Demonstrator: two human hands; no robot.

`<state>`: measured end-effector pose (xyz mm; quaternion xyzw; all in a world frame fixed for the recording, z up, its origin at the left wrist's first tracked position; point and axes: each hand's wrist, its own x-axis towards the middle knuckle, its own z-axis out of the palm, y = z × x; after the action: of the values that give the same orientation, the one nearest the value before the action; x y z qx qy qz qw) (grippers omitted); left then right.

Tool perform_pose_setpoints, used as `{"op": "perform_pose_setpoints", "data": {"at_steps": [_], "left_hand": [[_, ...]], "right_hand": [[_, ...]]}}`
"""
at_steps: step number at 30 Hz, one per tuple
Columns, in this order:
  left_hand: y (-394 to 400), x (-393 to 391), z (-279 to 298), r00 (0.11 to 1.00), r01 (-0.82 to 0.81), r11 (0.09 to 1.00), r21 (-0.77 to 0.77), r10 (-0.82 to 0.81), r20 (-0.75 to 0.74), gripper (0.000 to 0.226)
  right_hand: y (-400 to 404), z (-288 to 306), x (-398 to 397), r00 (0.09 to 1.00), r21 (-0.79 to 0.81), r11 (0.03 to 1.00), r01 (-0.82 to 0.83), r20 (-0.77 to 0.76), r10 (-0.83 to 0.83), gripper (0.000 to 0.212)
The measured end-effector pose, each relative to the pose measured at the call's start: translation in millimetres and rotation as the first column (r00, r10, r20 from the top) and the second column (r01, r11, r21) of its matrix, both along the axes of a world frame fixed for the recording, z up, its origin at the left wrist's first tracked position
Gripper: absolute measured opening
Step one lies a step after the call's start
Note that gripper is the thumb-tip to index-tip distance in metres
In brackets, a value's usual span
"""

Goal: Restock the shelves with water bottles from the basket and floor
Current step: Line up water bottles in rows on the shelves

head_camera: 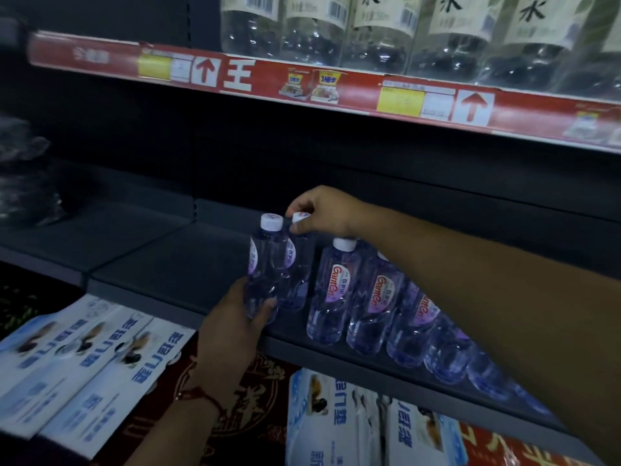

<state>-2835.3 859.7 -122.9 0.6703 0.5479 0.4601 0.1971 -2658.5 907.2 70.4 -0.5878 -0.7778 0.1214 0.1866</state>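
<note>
My left hand point(232, 322) grips the lower body of a clear water bottle with a white cap point(263, 264), held upright at the front of the dark middle shelf point(174, 264). Right behind it stands a second bottle point(297, 270); my right hand point(322, 213) pinches its white cap from above. A row of several same bottles with purple-and-red labels point(332, 290) runs to the right along the shelf's front edge, partly under my right forearm.
The upper shelf with a red price strip point(255, 75) carries large bottles with pale labels point(379, 28). Below the middle shelf lie blue-and-white cartons point(87, 358) and red packaging point(255, 391). Dark wrapped goods point(23, 176) sit at far left.
</note>
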Motion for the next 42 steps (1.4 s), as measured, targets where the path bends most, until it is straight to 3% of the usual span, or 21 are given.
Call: {"op": "perform_pose_setpoints", "data": {"at_steps": [13, 25, 42], "left_hand": [[-5.0, 3.8, 7.4, 0.998, -0.003, 0.998, -0.061, 0.007, 0.058, 0.051], [-20.2, 25.0, 4.6, 0.993, 0.041, 0.995, -0.09, -0.03, 0.114, 0.051], [-21.1, 37.2, 4.7, 0.983, 0.097, 0.99, -0.106, -0.078, 0.169, 0.041]], "right_hand": [[-6.6, 10.5, 2.4, 0.991, -0.09, 0.996, 0.01, 0.131, 0.002, 0.044], [-8.4, 7.5, 9.0, 0.991, -0.056, 0.992, 0.111, 0.081, -0.107, 0.041], [-12.1, 0.3, 8.9, 0.99, 0.02, 0.995, 0.101, 0.095, -0.102, 0.038]]}}
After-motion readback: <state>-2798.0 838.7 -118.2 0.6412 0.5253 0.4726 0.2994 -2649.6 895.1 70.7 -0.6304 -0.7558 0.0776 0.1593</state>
